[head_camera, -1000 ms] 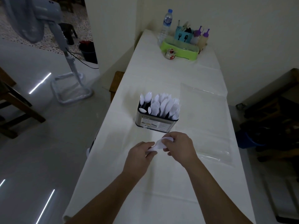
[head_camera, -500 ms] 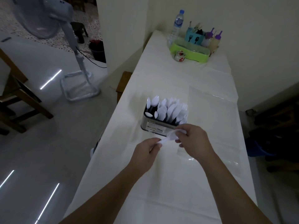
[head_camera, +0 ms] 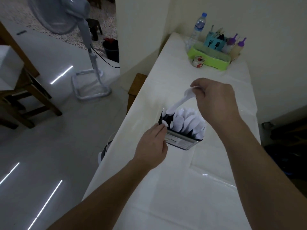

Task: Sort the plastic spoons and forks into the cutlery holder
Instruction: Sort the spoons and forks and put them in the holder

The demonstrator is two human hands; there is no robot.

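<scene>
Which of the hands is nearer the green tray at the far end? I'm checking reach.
Right. The right hand is raised beyond the cutlery holder, toward the green tray; the left hand is at the holder's near-left corner.

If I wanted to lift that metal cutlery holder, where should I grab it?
Probably by the two bare short ends of the cutlery holder, coming in from the sides low down. White spoons bristle out of its open top, and the left hand is at its near-left corner.
</scene>
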